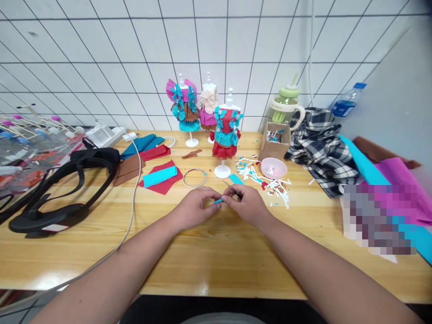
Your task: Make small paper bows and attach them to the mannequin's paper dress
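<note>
Near the middle of the table, my left hand [199,206] pinches a small blue paper piece [218,201] between thumb and fingers. My right hand [248,203] touches the same piece at its right end and also holds dark pointed tweezers [235,191], their tips toward the back left. Just behind my hands lie a flat blue strip [236,179] and a thin metal ring [195,178]. Beyond them stands a small mannequin [227,130] in a red and blue paper dress, with two more dressed mannequins [185,108] [208,101] behind it.
White paper scraps [278,191] surround a pink bowl [273,168]. A cardboard box [275,141], green-lidded jug [286,105] and checked cloth [320,148] stand or lie at the back right. Folded coloured paper [160,177], a cable [132,211] and a black headset [67,198] are on the left.
</note>
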### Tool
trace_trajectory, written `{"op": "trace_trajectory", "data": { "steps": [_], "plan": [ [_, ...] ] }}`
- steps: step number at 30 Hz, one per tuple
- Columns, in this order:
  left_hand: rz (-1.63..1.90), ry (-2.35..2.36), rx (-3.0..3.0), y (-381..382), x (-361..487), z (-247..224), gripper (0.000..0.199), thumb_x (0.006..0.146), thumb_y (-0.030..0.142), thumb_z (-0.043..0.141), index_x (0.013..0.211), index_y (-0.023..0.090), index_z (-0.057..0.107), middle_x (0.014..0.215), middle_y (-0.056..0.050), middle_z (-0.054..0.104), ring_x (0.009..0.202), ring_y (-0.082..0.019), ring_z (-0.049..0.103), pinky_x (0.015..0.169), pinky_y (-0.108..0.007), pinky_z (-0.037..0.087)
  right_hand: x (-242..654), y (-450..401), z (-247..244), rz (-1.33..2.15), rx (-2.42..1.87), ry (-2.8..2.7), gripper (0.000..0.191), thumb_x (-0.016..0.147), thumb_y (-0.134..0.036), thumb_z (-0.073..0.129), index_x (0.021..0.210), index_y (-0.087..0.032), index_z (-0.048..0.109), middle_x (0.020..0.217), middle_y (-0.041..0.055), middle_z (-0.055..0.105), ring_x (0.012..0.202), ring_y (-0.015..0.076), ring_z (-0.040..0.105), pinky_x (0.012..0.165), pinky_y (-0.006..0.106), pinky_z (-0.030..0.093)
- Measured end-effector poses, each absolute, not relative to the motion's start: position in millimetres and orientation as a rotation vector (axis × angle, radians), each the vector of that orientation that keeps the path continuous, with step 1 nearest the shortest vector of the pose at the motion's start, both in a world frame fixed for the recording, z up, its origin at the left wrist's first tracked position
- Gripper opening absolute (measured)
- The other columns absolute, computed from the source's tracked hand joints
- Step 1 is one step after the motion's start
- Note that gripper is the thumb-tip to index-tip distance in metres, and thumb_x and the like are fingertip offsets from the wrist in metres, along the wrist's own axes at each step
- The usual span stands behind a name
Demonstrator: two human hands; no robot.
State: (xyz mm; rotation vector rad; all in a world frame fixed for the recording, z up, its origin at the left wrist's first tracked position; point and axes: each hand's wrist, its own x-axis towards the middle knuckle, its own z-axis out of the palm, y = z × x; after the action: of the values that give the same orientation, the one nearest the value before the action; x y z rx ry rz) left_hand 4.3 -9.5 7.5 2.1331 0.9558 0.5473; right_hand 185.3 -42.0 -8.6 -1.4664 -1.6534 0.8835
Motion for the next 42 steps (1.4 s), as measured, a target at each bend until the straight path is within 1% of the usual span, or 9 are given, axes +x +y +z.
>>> {"op": "trace_trajectory", "data": {
  "steps": [5, 8, 10, 12, 15, 19, 31, 39, 42],
  "plan": [
    [0.597, 0.938, 2.146, -6, 4, 3, 0.019, 0.083, 0.032, 0.057, 0.086, 0.021, 0.072, 0.088, -0.005, 0.072, 0.085, -0.019, 0.062, 0.082, -0.031, 0.045, 183, -46, -9, 0.916, -1.442, -1.627, 0.014, 0.079, -0.035, 0.059, 0.081, -0.022, 0.059, 0.062, -0.0042, 0.054, 0.056, 0.0118, 0.046, 0.053, 0.023, 0.034],
    [0.683, 1.034, 2.07, -5, 2, 4, 0.019, 0.081, 0.035, 0.059, 0.082, 0.021, 0.072, 0.087, -0.005, 0.071, 0.085, -0.02, 0.062, 0.082, -0.031, 0.046, 182, -50, -10, 0.916, -1.387, -1.565, 0.024, 0.092, -0.044, 0.04, 0.09, -0.024, 0.052, 0.061, -0.0048, 0.048, 0.057, 0.013, 0.046, 0.055, 0.024, 0.035],
    [0.735, 1.084, 1.966, -4, 1, 6, 0.021, 0.081, 0.038, 0.059, 0.081, 0.019, 0.07, 0.087, -0.005, 0.071, 0.086, -0.02, 0.063, 0.082, -0.03, 0.046, 181, -52, -11, 0.915, -1.375, -1.588, 0.03, 0.096, -0.045, 0.028, 0.089, -0.024, 0.048, 0.061, -0.0046, 0.047, 0.058, 0.0135, 0.047, 0.057, 0.025, 0.035],
    [0.763, 1.091, 1.872, -4, -2, 8, 0.024, 0.082, 0.04, 0.058, 0.08, 0.018, 0.068, 0.087, -0.005, 0.071, 0.085, -0.02, 0.063, 0.081, -0.029, 0.046, 179, -54, -12, 0.978, -1.366, -1.654, 0.03, 0.098, -0.045, 0.024, 0.087, -0.024, 0.043, 0.059, -0.0051, 0.048, 0.056, 0.0137, 0.048, 0.057, 0.025, 0.035],
    [0.765, 1.072, 1.819, -3, -3, 10, 0.025, 0.082, 0.041, 0.058, 0.079, 0.018, 0.068, 0.086, -0.004, 0.071, 0.084, -0.019, 0.063, 0.081, -0.029, 0.046, 176, -58, -11, 1.068, -1.327, -1.778, 0.027, 0.098, -0.043, 0.024, 0.086, -0.025, 0.038, 0.058, -0.0059, 0.051, 0.055, 0.0138, 0.05, 0.057, 0.025, 0.034],
    [0.754, 1.049, 1.836, -4, -2, 10, 0.025, 0.082, 0.04, 0.058, 0.079, 0.018, 0.068, 0.085, -0.004, 0.07, 0.083, -0.019, 0.063, 0.08, -0.028, 0.046, 173, -61, -9, 0.985, -1.359, -1.89, 0.026, 0.099, -0.041, 0.024, 0.083, -0.024, 0.037, 0.058, -0.0055, 0.047, 0.056, 0.0141, 0.049, 0.056, 0.025, 0.032],
    [0.777, 1.067, 1.873, -6, -1, 7, 0.02, 0.076, 0.036, 0.063, 0.075, 0.017, 0.069, 0.081, -0.005, 0.07, 0.078, -0.018, 0.063, 0.077, -0.029, 0.048, 176, -58, -7, 0.893, -1.398, -1.944, 0.032, 0.098, -0.043, 0.024, 0.082, -0.023, 0.042, 0.066, -0.0033, 0.047, 0.064, 0.0145, 0.047, 0.06, 0.026, 0.032],
    [0.747, 1.021, 1.863, -2, -2, 2, 0.02, 0.079, 0.035, 0.062, 0.078, 0.017, 0.07, 0.082, -0.005, 0.07, 0.08, -0.019, 0.064, 0.079, -0.031, 0.049, 176, -53, -15, 1.14, -1.31, -1.738, 0.034, 0.095, -0.047, 0.031, 0.076, -0.022, 0.043, 0.061, -0.0043, 0.044, 0.054, 0.0117, 0.045, 0.052, 0.024, 0.036],
    [0.796, 0.974, 1.933, 0, -1, 2, 0.02, 0.082, 0.034, 0.061, 0.087, 0.018, 0.073, 0.095, -0.007, 0.069, 0.094, -0.02, 0.063, 0.089, -0.034, 0.047, 176, -47, -18, 1.32, -1.264, -1.394, 0.034, 0.091, -0.054, 0.039, 0.078, -0.023, 0.045, 0.055, -0.0071, 0.038, 0.046, 0.0103, 0.038, 0.048, 0.024, 0.041]
  ]
}}
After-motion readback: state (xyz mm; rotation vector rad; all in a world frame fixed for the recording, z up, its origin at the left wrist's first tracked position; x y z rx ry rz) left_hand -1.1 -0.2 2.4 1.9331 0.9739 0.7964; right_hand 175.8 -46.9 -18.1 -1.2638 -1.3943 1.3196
